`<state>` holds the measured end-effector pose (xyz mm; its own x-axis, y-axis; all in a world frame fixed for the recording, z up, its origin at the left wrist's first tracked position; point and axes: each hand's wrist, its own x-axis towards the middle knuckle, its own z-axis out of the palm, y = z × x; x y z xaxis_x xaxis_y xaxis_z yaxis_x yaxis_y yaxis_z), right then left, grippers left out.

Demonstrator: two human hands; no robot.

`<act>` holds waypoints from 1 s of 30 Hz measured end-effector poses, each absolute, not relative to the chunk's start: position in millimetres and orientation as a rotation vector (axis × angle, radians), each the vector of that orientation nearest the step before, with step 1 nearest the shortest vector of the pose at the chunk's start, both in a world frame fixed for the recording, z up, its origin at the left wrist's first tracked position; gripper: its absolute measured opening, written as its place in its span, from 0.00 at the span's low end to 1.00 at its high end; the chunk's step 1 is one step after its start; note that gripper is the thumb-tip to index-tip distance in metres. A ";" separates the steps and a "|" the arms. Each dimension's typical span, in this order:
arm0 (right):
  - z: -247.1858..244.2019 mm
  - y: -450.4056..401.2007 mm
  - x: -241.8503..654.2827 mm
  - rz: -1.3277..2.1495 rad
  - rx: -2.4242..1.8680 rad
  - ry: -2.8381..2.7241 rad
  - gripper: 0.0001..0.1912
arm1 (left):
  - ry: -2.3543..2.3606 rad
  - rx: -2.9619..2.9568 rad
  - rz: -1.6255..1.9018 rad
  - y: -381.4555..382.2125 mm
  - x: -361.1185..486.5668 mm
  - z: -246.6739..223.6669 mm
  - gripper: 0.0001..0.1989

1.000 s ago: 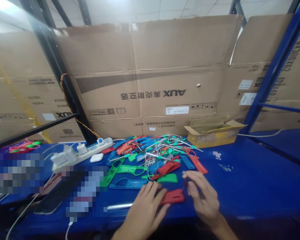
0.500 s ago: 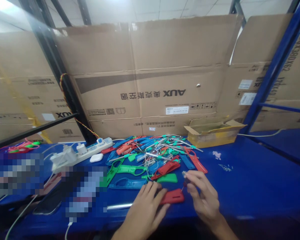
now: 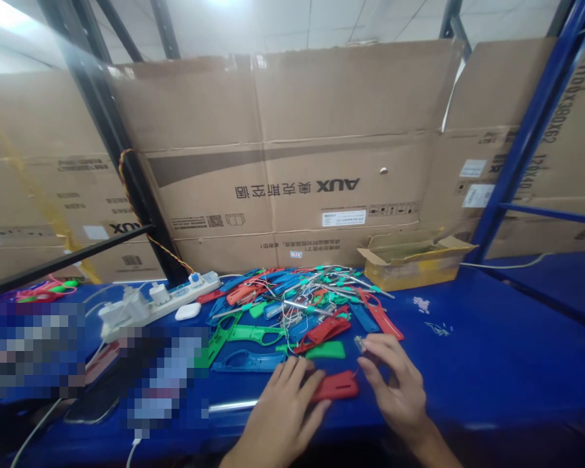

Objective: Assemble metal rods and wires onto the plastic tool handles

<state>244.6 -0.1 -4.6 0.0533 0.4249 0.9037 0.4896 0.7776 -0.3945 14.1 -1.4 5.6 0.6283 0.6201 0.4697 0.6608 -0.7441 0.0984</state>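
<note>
My left hand (image 3: 283, 408) is closed round a red plastic lighter handle (image 3: 340, 386), pressing it near the table's front edge. A silver metal tube (image 3: 233, 406) sticks out to the left of this hand, in line with the handle. My right hand (image 3: 396, 380) pinches a small clear-and-silver piece (image 3: 359, 343) between thumb and fingertips, just beyond the handle's right end. A thin wire or pin seems to stand at that end; its detail is too small to tell. A green handle shell (image 3: 327, 350) and a blue handle shell (image 3: 248, 361) lie just behind my hands.
A pile of coloured shells, metal tubes and white wires (image 3: 299, 302) spreads behind my hands. An open carton (image 3: 414, 265) stands at back right, with small pink pieces (image 3: 421, 304) and thin metal bits (image 3: 437, 329) before it. Left are a power strip (image 3: 175, 298) and a white case (image 3: 188, 312).
Both hands keep nearly the same place. My right fingers have shifted slightly around the small piece, and the view has tilted a little.
</note>
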 end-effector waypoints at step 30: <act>-6.9 -5.4 243.9 0.062 -0.783 -1.622 0.24 | -1.088 -2.782 -0.712 -2.1 14.3 5.9 0.16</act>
<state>243.9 -5.4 -6.9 0.0032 0.5140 0.8578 0.4472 0.7665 -0.4610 14.3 -2.1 5.9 0.6416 0.6248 0.4448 0.6576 -0.7467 0.1003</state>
